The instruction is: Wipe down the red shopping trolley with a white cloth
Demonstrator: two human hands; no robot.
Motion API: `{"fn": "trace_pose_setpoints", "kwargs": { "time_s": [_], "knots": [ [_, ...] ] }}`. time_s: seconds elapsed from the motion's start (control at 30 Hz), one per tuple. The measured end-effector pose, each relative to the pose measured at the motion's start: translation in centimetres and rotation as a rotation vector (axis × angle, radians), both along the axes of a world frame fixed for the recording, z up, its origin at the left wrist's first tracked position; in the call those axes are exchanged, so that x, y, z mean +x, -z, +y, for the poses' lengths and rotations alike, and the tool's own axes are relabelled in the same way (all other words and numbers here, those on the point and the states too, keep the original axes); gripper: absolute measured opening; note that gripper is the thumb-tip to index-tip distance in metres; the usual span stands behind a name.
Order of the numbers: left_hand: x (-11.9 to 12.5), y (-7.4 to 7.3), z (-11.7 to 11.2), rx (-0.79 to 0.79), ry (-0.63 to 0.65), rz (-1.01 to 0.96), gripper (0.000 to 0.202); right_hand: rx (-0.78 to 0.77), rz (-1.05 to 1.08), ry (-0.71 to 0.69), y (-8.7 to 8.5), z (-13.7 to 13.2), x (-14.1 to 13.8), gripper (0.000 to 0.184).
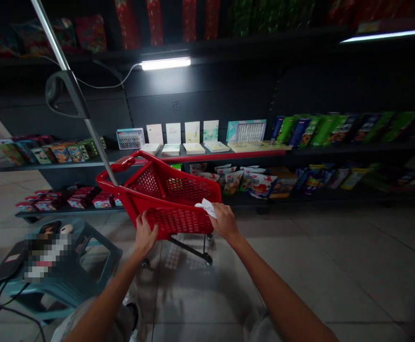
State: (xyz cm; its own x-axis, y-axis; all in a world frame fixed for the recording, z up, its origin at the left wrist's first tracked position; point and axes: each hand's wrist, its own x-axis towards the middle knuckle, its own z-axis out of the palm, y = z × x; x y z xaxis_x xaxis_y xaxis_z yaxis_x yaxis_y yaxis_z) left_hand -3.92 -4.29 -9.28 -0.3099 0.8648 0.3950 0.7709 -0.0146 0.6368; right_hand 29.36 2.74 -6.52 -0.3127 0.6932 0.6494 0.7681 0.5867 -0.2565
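A red plastic shopping cart (193, 219) with perforated sides stands on the floor ahead of me. My left hand (146, 234) rests against its near side, fingers apart and flat on the plastic. At the cart's right end, my right hand (225, 219) is closed around a crumpled white tissue (206, 207), at the basket's upper rim. The inside of the basket shows only in part. A metal pole with a dark grey handle (75, 95) rises at the cart's left end.
A teal plastic stool (96, 237) at left bears a dark device with cables and a blurred-out patch. Behind the cart, a dark shelf holds upright notebooks (193, 132), boxes and snack bags (260, 184). A lit tube lamp (166, 63) hangs above.
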Motion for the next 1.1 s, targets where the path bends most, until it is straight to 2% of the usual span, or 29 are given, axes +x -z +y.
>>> {"fn": "trace_pose_setpoints", "kwargs": {
  "time_s": [0.13, 0.27, 0.4, 0.63, 0.77, 0.83, 0.97, 1.1],
  "knots": [
    [2.0, -0.1, -0.5, -0.055, 0.121, -0.224, 0.081, 0.004, -0.005, -0.057, -0.3, -1.9, -1.2, 0.042],
    [3.3, -1.1, -0.2, -0.183, 0.115, -0.393, 0.099, -0.016, -0.007, -0.142, -0.6, -3.3, -1.8, 0.041],
    [3.7, -1.4, 0.6, -0.178, 0.055, -0.462, 0.105, -0.020, 0.011, -0.251, -0.5, -4.1, -2.0, 0.040],
    [3.2, -1.5, 1.8, -0.142, -0.164, -0.442, 0.123, -0.068, -0.055, -0.411, -0.6, -6.1, -3.3, 0.048],
    [2.3, -2.0, 2.5, -0.147, -0.193, -0.432, 0.124, -0.116, -0.088, -0.545, -1.0, -5.2, -2.6, 0.048],
    [1.9, -2.2, 2.6, -0.154, -0.186, -0.437, 0.122, -0.147, -0.010, -0.520, -0.8, -3.7, -1.4, 0.050],
    [1.8, -2.3, 2.8, -0.145, -0.193, -0.466, 0.120, -0.153, 0.141, -0.338, 0.2, -0.1, 1.3, 0.052],
    [2.1, -2.4, 2.8, -0.153, -0.204, -0.476, 0.118, -0.150, 0.365, -0.137, 2.0, 3.0, 2.2, 0.038]
  ]
}}
